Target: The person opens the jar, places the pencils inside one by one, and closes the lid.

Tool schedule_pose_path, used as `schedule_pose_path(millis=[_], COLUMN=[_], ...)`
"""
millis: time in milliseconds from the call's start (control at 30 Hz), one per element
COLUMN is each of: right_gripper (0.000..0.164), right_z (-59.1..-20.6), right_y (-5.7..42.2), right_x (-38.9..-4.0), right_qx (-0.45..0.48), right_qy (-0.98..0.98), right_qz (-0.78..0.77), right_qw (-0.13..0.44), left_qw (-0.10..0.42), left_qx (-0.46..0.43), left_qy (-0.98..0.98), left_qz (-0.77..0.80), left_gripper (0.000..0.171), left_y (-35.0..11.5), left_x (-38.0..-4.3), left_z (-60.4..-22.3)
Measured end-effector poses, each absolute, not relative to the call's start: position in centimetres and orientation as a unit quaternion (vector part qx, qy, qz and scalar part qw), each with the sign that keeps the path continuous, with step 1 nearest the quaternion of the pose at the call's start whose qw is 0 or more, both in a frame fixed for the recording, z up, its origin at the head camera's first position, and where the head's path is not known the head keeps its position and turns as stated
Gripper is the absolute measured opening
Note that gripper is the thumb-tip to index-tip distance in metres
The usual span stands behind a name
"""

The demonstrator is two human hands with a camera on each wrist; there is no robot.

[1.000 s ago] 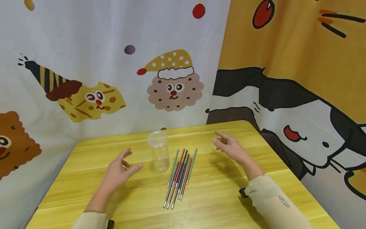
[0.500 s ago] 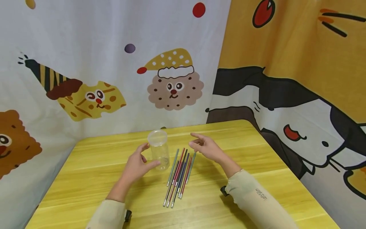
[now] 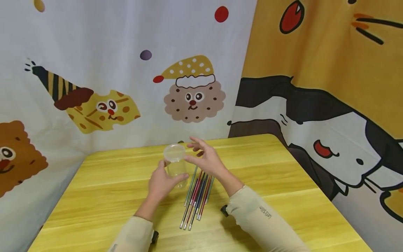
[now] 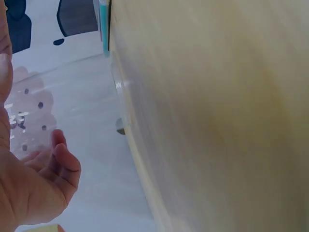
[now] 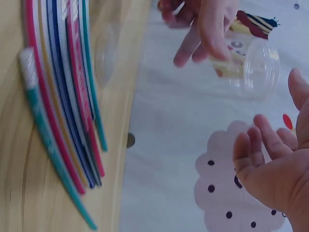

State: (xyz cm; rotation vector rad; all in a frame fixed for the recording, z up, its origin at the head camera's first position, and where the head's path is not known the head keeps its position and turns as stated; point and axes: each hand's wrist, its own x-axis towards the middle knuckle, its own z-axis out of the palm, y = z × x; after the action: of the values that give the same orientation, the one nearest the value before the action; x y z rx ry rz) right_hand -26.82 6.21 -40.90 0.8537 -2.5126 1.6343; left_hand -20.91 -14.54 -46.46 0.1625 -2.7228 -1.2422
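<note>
A clear plastic jar (image 3: 177, 168) with a wide round top stands upright on the table. My left hand (image 3: 161, 182) holds its body, thumb across the front and fingers on the far left side. Beside the jar's top hovers my right hand (image 3: 207, 159), fingers spread and loosely bent with nothing in them; its thumb is close to the rim, and contact cannot be told. Right of the jar lies a loose bunch of pencils (image 3: 196, 201) in red, black, blue and teal, silver ends toward me. In the right wrist view the pencils (image 5: 63, 96) lie below both hands.
The yellow wood-grain table (image 3: 104, 196) reaches back to a cartoon-printed curtain (image 3: 119, 63). An orange, black and white printed curtain (image 3: 315, 105) hangs along the right side. The jar stands near the table's back edge.
My left hand has moved right and taken hold of the jar. My right hand has moved left from the table's right side, over the pencils, to the jar's top.
</note>
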Motion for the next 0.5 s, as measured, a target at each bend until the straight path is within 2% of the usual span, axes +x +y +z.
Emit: schedule_pose_path(millis=[300,500], right_gripper=[0.084,0.090], right_z=[-41.0,-41.1], right_y=[5.4,4.6], right_x=[-26.2,-25.7], right_qx=[0.275,0.277], right_qy=[-0.798,-0.809], right_qz=[0.536,0.519], right_qw=[0.028,0.014], left_qw=[0.107,0.097], left_qx=[0.046,0.028], left_qy=[-0.909,-0.907], left_qz=[-0.399,-0.409], left_gripper=[0.096,0.093], left_y=[-13.9,-14.1], left_x=[-21.5,-21.4], left_z=[-46.9,-46.9])
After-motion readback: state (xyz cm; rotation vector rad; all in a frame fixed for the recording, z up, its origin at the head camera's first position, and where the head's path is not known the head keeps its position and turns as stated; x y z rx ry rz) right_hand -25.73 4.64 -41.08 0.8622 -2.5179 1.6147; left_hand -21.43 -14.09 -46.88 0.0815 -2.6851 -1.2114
